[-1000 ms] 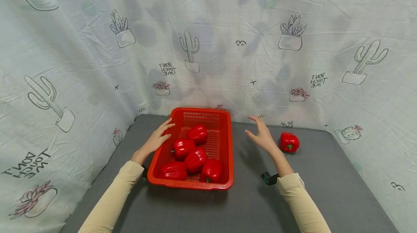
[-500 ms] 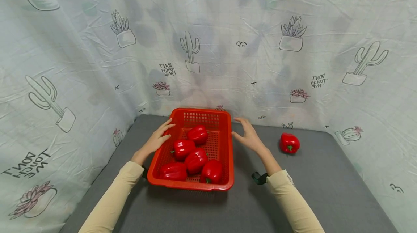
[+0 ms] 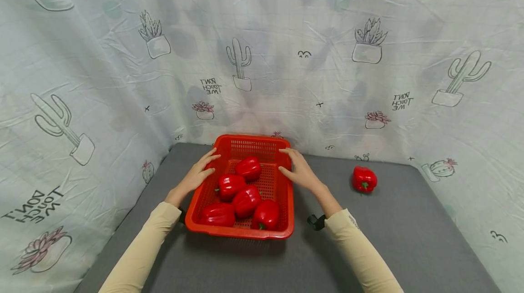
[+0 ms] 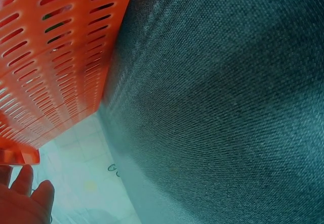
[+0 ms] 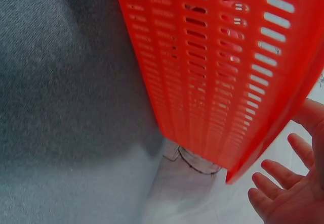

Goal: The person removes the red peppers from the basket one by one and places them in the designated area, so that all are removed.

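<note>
A red slotted plastic basket (image 3: 290, 211) stands on the table with several red bell peppers (image 3: 246, 201) inside. On its left side, my left hand (image 3: 195, 177) lies at the rim, thumb and fingers reaching over it. My right hand (image 3: 302, 172) is at the opposite rim, with thumb and fingertips over the edge. In the right wrist view the fingers (image 5: 283, 174) are spread and relaxed outside the basket wall. The left wrist view shows the left fingers (image 4: 23, 181) just below the rim; firm contact is unclear. Neither hand holds a pepper.
A single red bell pepper (image 3: 364, 179) sits on the grey table (image 3: 413, 234), right of the basket. A pale curtain printed with cacti (image 3: 262, 56) hangs behind the table and along both sides, close to the basket's far end.
My right hand has moved left, from the space between the lone pepper and the basket, to the basket's right rim. The left hand, basket and peppers stay put.
</note>
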`<state>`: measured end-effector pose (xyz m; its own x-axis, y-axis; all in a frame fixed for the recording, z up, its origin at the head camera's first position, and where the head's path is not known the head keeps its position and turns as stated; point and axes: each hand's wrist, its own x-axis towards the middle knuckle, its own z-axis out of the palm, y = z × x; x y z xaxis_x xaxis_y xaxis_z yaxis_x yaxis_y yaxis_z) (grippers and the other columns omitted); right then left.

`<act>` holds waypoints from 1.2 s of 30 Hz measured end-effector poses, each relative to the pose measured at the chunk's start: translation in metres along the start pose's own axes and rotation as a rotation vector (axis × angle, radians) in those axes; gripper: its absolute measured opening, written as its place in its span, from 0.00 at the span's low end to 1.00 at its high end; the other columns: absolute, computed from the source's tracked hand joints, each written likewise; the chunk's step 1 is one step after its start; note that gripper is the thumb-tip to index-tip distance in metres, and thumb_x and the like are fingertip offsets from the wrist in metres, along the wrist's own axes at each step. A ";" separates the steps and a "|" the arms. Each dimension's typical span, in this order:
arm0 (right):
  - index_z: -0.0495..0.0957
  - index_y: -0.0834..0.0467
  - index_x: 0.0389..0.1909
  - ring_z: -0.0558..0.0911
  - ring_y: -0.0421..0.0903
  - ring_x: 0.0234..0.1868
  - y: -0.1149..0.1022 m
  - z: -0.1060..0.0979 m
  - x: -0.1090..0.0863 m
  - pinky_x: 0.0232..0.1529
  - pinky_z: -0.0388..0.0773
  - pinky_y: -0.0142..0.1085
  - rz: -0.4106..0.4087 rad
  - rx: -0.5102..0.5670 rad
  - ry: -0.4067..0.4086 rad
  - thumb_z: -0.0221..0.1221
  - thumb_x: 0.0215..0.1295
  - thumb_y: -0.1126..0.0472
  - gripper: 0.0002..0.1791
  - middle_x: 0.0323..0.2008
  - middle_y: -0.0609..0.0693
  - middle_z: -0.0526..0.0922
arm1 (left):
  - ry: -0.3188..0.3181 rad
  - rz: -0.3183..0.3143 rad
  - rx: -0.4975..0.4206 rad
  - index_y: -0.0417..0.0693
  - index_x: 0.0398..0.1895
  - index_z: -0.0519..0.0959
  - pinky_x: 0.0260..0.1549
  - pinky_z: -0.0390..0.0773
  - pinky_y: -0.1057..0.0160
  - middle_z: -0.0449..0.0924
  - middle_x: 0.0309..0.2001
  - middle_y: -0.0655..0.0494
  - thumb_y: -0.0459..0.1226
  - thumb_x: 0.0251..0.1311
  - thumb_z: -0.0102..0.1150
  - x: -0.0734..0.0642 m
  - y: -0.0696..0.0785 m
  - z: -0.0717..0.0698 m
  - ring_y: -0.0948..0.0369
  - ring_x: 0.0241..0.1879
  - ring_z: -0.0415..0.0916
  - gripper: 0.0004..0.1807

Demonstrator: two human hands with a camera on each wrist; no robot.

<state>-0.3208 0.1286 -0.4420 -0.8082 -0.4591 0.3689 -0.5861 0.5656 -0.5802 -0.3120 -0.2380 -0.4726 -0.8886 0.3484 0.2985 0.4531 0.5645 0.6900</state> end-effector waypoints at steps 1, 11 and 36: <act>0.63 0.60 0.64 0.62 0.57 0.65 -0.002 0.001 0.001 0.62 0.59 0.55 0.000 -0.005 -0.006 0.59 0.61 0.57 0.31 0.63 0.61 0.64 | 0.001 0.000 -0.001 0.38 0.64 0.65 0.60 0.53 0.37 0.48 0.72 0.44 0.31 0.64 0.47 0.000 0.000 0.000 0.43 0.69 0.46 0.24; 0.63 0.57 0.65 0.60 0.57 0.66 -0.016 0.014 0.012 0.60 0.62 0.55 0.028 -0.030 -0.079 0.60 0.61 0.56 0.32 0.66 0.61 0.61 | -0.004 -0.009 -0.006 0.37 0.64 0.65 0.60 0.52 0.37 0.48 0.72 0.45 0.31 0.64 0.47 0.000 0.000 0.000 0.43 0.70 0.45 0.24; 0.59 0.50 0.67 0.64 0.53 0.64 -0.025 0.034 0.035 0.55 0.70 0.50 0.093 -0.179 -0.255 0.61 0.58 0.49 0.37 0.66 0.54 0.62 | 0.019 0.007 -0.019 0.35 0.63 0.65 0.60 0.51 0.37 0.48 0.71 0.41 0.29 0.63 0.48 -0.010 0.011 0.003 0.42 0.69 0.45 0.24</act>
<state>-0.3330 0.0753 -0.4389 -0.8316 -0.5437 0.1132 -0.5293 0.7144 -0.4577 -0.2979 -0.2332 -0.4700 -0.8865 0.3384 0.3157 0.4583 0.5476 0.7001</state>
